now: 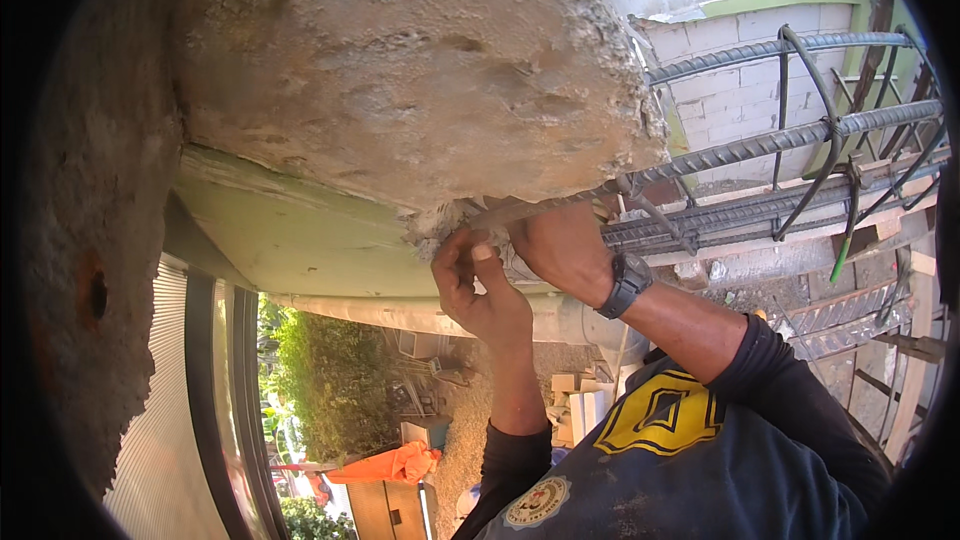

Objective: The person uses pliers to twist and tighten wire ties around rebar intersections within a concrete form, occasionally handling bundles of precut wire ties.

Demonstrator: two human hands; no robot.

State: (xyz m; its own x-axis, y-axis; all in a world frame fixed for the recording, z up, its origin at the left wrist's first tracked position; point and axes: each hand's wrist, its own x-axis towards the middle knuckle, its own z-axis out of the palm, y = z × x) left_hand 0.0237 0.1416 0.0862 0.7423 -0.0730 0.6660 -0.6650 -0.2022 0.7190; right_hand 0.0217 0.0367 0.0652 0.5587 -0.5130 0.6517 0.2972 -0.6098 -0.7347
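Observation:
A rough, broken concrete beam point(420, 70) fills the upper middle, its lower edge chipped. From that edge a ribbed steel reinforcing bar point(740, 147) runs off to the right. My left hand point(485, 290) is raised at the chipped edge, its fingers curled and thumb bent, with the fingertips up against the broken concrete. Whatever they pinch, if anything, cannot be made out. Right beside it, my right hand point(565, 250) reaches up under the bar, a dark watch point(627, 285) on its wrist. Its fingers are mostly hidden by the bar and my left hand.
Steel stirrups point(833, 130) tie several bars into a cage at the right. A green-painted panel point(290, 225) lies under the beam. Rough concrete point(100, 190) stands close at the left. Far below are an orange cloth point(395, 463), a wooden cabinet point(385, 510) and gravel ground point(462, 410).

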